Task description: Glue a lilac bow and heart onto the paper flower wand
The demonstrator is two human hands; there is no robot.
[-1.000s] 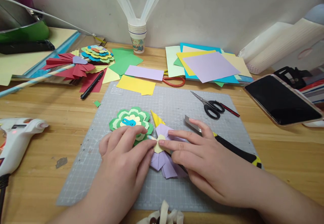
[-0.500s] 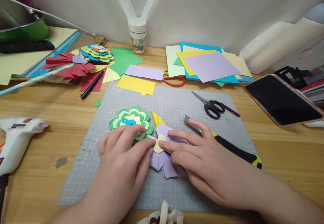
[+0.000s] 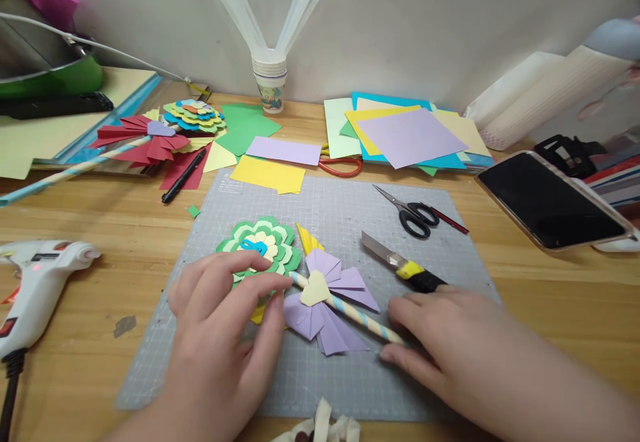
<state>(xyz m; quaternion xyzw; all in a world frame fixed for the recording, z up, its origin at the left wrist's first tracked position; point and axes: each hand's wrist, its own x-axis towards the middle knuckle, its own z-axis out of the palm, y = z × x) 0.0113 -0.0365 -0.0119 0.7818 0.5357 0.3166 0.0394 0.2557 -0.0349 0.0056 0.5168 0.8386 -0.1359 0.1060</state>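
A paper flower lies on the grey cutting mat [image 3: 165, 355]. It has a green, white and yellow layered head [image 3: 277, 223], a purple folded-paper bow [image 3: 345, 335] with a cream heart-shaped piece [image 3: 315, 289] at its centre, and a cream-and-blue striped stem [image 3: 365, 319]. My right hand [image 3: 440, 335] closes thumb and fingers about the stem's lower end; the palm hides the rest of it. Beside the flower head, my left hand [image 3: 225, 322] is open, its index fingertip near the upper stem. A utility knife [image 3: 385, 252] with its blade out lies just beyond my right hand.
Black-handled scissors [image 3: 407, 212] rest on the mat. A glue gun [image 3: 45, 289] is at left, a phone [image 3: 555, 199] at right. Behind are paper sheets [image 3: 410, 135], a finished-looking flower with red bow [image 3: 160, 145], a pen [image 3: 184, 175] and paper cups [image 3: 270, 85] holding clear sticks.
My right hand has moved from the bow's centre down to the lower stem, uncovering the bow and knife blade. My left hand has drawn back slightly left from the cream piece.
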